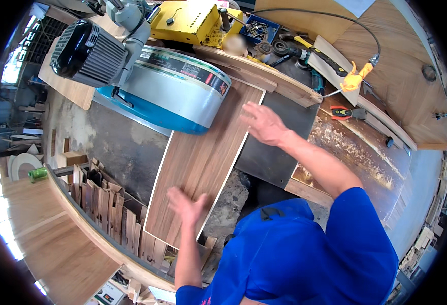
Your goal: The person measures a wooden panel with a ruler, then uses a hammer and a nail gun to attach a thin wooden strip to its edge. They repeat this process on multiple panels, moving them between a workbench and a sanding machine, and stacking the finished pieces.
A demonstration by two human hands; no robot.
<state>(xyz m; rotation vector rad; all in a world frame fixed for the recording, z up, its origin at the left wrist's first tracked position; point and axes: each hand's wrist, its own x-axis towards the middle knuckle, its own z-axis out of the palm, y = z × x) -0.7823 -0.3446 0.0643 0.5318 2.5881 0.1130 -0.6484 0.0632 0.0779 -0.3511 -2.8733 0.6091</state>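
Note:
A long wood-grain board (198,168) with pale edges lies slantwise in front of me, its far part passing beside and partly under a rounded blue-and-silver machine housing (178,94). Over the board's near end is my left hand (185,204), slightly blurred, its fingers spread and nothing in them. My right hand (265,124) is at the board's right edge farther up, open with fingers stretched toward the machine. Whether either palm touches the surface I cannot tell.
A ribbed motor (94,53) juts out above the housing. At lower left stand several upright wood offcuts (106,203). Behind a wooden rail, a yellow metal box (183,20) and a blue tray (259,29) sit among tools. Red-handled pliers (348,113) lie at right.

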